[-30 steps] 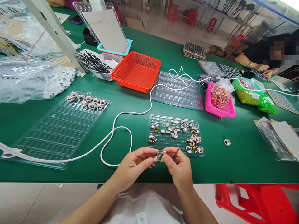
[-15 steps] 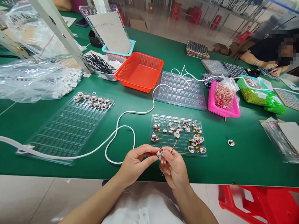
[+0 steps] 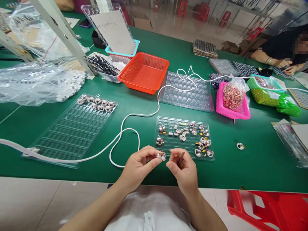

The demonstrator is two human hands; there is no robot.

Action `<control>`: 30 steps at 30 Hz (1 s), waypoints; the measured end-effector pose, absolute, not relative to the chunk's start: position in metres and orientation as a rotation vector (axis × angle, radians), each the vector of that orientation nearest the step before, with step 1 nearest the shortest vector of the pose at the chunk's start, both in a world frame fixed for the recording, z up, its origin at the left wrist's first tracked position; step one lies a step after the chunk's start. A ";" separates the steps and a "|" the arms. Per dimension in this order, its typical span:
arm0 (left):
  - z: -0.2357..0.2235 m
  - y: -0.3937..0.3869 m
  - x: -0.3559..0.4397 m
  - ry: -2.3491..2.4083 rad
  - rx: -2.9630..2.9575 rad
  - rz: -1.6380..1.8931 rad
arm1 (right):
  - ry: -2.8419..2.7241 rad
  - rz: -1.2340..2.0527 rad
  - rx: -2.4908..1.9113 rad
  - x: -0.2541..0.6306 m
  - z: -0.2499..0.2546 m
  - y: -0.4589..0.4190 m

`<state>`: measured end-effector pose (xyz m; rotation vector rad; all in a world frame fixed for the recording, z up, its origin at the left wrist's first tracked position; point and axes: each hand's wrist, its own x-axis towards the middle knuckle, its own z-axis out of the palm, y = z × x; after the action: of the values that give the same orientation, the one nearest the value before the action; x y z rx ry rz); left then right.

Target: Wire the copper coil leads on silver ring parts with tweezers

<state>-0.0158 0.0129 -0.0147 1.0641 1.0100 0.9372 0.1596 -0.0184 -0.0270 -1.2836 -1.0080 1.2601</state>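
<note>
My left hand pinches a small silver-and-white rounded part, much like an earbud shell, between thumb and fingertips. Just to its right, my right hand has thin dark tweezers tucked in its curled fingers; most of their length is hidden. Its thumb and forefinger are apart from the part. Behind both hands lies a clear compartment tray with several similar shells along its sides and small white blocks in the middle. One more shell sits alone on the green table.
A long clear tray on the left holds silvery shells at its far end. A white cable winds across the table. Farther back are a red basket, another clear tray and a pink basket. A person's hands work at far right.
My right hand has drawn away from the part, to the right, with the tweezers turned back in its fingers. The part stays in my left hand, turned a little.
</note>
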 end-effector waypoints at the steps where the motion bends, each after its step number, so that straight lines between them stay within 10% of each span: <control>1: -0.013 0.013 -0.016 1.020 1.054 0.918 | -1.150 1.145 -1.291 0.164 -0.025 -0.018; 30: -0.018 0.020 -0.016 0.566 0.580 0.621 | -1.612 1.346 -0.979 0.186 -0.013 0.003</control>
<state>-0.0160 0.0197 -0.0179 0.5801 0.5656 0.6213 0.1863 0.0026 -0.0133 -0.9785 -1.6115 1.3459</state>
